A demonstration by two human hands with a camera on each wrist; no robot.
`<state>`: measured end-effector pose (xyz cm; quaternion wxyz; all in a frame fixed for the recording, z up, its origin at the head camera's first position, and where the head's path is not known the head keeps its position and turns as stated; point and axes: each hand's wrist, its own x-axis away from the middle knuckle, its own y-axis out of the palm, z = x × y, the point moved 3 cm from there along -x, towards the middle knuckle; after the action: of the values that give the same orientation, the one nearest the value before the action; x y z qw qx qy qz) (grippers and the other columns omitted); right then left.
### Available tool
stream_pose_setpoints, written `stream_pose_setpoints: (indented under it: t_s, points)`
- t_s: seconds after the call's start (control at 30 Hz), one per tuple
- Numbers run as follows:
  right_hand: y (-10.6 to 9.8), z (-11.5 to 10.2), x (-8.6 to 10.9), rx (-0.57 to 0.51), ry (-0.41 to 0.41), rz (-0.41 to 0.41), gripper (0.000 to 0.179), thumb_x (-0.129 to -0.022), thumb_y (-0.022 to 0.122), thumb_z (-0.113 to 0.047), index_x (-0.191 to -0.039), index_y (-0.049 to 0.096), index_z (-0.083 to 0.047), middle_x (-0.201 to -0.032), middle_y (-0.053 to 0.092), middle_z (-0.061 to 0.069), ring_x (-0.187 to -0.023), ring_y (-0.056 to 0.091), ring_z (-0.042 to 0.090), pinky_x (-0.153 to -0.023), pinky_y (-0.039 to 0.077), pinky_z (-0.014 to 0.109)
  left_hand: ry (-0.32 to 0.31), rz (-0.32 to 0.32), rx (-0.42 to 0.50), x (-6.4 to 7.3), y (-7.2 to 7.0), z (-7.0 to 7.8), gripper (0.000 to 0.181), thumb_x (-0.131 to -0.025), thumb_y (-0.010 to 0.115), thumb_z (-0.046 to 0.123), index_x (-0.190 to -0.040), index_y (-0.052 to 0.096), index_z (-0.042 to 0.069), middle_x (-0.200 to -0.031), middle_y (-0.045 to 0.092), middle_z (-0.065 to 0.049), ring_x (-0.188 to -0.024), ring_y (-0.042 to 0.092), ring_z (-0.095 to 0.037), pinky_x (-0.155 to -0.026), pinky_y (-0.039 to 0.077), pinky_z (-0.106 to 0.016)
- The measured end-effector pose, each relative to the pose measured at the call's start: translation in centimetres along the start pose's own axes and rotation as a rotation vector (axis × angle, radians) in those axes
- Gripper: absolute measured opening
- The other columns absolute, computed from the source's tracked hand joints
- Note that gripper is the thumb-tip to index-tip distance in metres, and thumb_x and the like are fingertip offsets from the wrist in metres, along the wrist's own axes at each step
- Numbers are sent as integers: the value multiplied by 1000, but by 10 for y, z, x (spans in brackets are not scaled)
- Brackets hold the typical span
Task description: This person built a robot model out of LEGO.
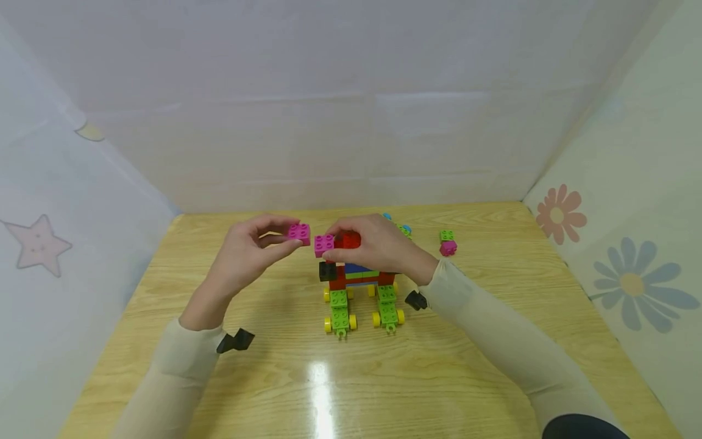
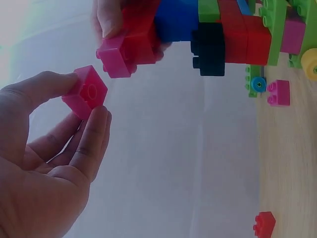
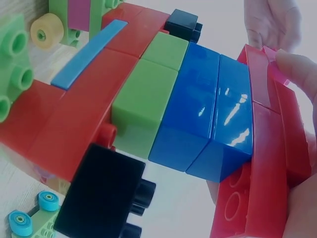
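Note:
My left hand pinches a pink building brick between thumb and fingers; its hollow underside shows in the left wrist view. Just to the right of it, my right hand holds a second pink brick, with thumb and fingertips at its sides. That brick sits at the left end of the red bricks topping a built figure. Below them the figure has blue bricks, green bricks, a red layer and black bricks sticking out. Part of its top is hidden under my right hand.
Green wheeled bases with yellow wheels carry the figure on the wooden table. Loose green and pink bricks lie to the right. A green piece with blue wheels stands behind, and a red brick lies apart.

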<state>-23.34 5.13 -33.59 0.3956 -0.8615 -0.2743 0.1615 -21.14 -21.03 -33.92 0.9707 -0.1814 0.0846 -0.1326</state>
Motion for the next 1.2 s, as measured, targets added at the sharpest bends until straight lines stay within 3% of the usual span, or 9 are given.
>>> stream_pose_setpoints:
  t_s: [0.4, 0.87, 1.2]
  points:
    - [0, -3, 3, -9, -38, 24, 37, -103, 81, -49, -126, 81, -21, -108, 83, -9, -81, 65, 14, -74, 57, 33, 79, -21, 6, 2, 15, 20, 33, -101, 84, 11, -132, 76, 3, -134, 76, -15, -111, 80, -19, -97, 66, -23]
    - [2, -4, 5, 23, -59, 37, 42, -102, 82, -50, -132, 81, -20, -117, 84, -7, -82, 64, 12, -71, 54, 30, 50, -34, -64, 3, 21, 20, 31, -101, 85, 12, -131, 77, 6, -136, 77, -14, -117, 81, -32, -90, 67, -24]
    - [1, -6, 6, 47, -72, 44, 41, -102, 82, -49, -131, 81, -20, -115, 84, -6, -78, 61, 13, -68, 51, 29, 66, -40, -119, 4, 20, 25, 30, -100, 86, 10, -128, 78, 5, -133, 77, -14, -115, 81, -33, -88, 67, -23]
